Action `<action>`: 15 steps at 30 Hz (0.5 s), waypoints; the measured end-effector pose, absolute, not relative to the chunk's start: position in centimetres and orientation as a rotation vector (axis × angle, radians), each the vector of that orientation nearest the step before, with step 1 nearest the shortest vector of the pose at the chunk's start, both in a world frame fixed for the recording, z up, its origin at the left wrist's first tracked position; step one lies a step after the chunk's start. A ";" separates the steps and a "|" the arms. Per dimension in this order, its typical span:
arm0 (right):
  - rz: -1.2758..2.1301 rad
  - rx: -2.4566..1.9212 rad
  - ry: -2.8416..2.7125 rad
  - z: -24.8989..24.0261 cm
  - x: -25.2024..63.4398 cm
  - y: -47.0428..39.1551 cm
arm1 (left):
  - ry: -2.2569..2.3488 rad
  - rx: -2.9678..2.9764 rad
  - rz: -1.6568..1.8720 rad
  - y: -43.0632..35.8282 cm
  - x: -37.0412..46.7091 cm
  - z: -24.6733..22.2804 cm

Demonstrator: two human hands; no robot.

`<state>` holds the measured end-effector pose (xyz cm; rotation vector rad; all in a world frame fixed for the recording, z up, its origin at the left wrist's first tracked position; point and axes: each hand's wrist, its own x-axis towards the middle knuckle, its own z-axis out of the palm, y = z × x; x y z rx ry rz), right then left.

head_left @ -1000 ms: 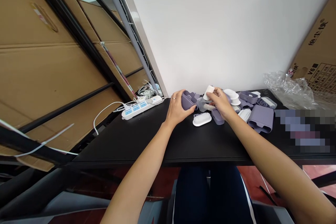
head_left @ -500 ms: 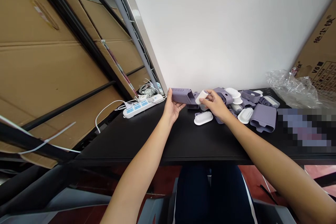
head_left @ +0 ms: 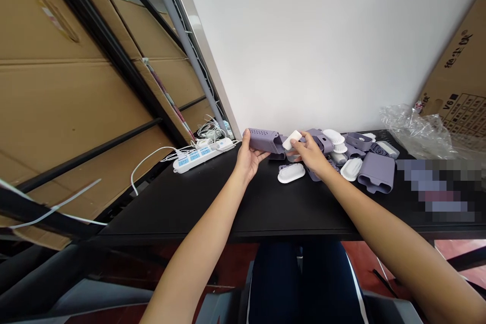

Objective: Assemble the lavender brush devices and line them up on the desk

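Observation:
My left hand is closed round a purple plastic housing, which has rows of small holes on its top face and an open end turned right. Between the thumb and fingers of my right hand is a small white plastic part, tilted and just right of the housing's open end, apart from it. A white oval cap lies on the black table below my right hand. Other purple pieces sit behind the hands, partly hidden by them.
Purple and white parts lie in a pile at the right, with a purple shell at its near side. A white power strip with cables stands left. Clear plastic film and a cardboard box are at the far right.
The white part in my right hand has tilted flatter. My left hand keeps its hold on the purple housing. The whole view has shifted slightly.

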<state>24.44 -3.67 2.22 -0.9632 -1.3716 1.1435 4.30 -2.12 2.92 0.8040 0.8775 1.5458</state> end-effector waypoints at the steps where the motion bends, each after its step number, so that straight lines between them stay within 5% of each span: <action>1: 1.151 -0.968 -1.362 2.2 24.5 -3.6 | 0.878 0.805 1.542 -2.1 4.3 2.9; 15: 0.845 -1.035 -1.668 1.4 24.9 -3.6 | 0.899 0.814 1.557 -2.2 4.4 2.6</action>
